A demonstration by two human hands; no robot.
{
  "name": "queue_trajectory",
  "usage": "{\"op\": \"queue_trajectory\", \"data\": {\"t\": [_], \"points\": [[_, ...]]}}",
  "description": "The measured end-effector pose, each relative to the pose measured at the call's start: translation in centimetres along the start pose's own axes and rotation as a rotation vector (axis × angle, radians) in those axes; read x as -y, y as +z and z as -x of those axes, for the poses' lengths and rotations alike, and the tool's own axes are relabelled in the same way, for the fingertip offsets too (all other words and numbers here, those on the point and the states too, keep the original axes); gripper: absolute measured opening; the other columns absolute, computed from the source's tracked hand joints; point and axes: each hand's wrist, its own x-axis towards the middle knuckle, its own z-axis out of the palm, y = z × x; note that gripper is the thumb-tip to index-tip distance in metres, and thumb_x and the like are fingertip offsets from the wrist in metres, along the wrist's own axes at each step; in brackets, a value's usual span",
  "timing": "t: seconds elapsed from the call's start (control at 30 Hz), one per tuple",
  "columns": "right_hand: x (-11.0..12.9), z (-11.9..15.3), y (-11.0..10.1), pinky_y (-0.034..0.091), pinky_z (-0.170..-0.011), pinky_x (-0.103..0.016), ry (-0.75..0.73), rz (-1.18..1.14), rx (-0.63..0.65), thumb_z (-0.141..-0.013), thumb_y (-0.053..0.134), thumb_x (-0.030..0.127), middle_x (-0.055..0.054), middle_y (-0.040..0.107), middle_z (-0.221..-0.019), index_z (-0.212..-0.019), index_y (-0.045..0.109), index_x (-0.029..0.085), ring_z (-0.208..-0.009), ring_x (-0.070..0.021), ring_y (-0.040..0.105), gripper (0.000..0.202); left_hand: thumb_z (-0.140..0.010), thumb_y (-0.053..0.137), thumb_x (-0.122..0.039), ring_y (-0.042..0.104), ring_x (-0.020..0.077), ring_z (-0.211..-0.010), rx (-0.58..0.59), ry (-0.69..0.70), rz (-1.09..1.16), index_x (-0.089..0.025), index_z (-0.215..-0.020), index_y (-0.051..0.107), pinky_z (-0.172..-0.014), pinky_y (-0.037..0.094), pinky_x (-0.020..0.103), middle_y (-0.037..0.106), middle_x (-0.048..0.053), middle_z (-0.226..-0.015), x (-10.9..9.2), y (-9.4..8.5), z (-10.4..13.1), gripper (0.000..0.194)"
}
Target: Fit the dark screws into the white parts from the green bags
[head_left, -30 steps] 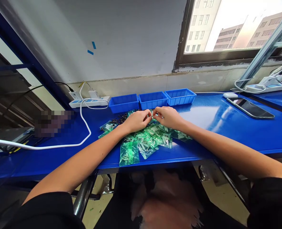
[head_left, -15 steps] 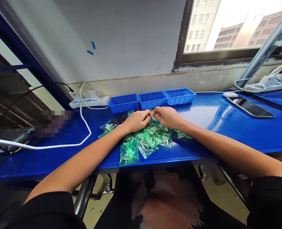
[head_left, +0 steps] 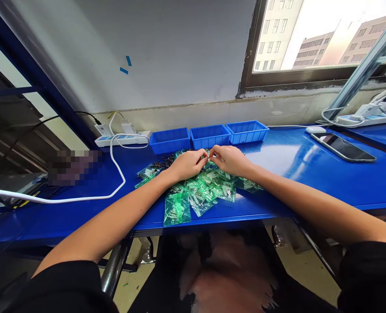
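Observation:
My left hand and my right hand meet fingertip to fingertip above a heap of small green-tinted plastic bags. Both are closed in a pinch; whatever lies between the fingertips is too small to name. White slender pieces show through the bags. Just left of my left hand, dark screw-like pieces lie loose at the heap's back edge. Part of the heap is hidden under my hands.
Behind the heap, blue plastic bins stand in a row: a left bin, a middle bin and a right bin. A white cable loops from a power strip. A phone lies at right.
Both hands stay in the same place over the bags, with only a slight shift at the fingertips. The bags and bins have not visibly moved.

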Motion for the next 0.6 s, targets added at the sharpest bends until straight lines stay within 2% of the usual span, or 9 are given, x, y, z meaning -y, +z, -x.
{"op": "queue_trajectory", "data": {"t": [0.37, 0.6], "points": [[-0.14, 0.01, 0.12, 0.030, -0.060, -0.024, -0.049, -0.063, -0.045, -0.085, 0.051, 0.018, -0.003, 0.064, -0.075, -0.096, 0.060, 0.017, -0.070, -0.0160, 0.056, 0.014, -0.089, 0.039, -0.029, 0.060, 0.0198, -0.066, -0.004, -0.004, -0.004, -0.018, -0.098, 0.058, -0.058, 0.038, 0.028, 0.067, 0.003, -0.073, 0.02, -0.05, 0.03, 0.024], [0.10, 0.13, -0.17, 0.030, -0.060, -0.024, -0.041, -0.065, -0.036, -0.081, 0.050, 0.012, -0.003, 0.063, -0.074, -0.094, 0.060, 0.016, -0.070, -0.0155, 0.055, 0.017, -0.089, 0.040, -0.029, 0.060, 0.0201, -0.068, 0.002, -0.005, -0.011, -0.018, -0.099, 0.058, -0.060, 0.039, 0.028, 0.067, 0.004, -0.076, -0.05, -0.06, 0.06, 0.023]]}}
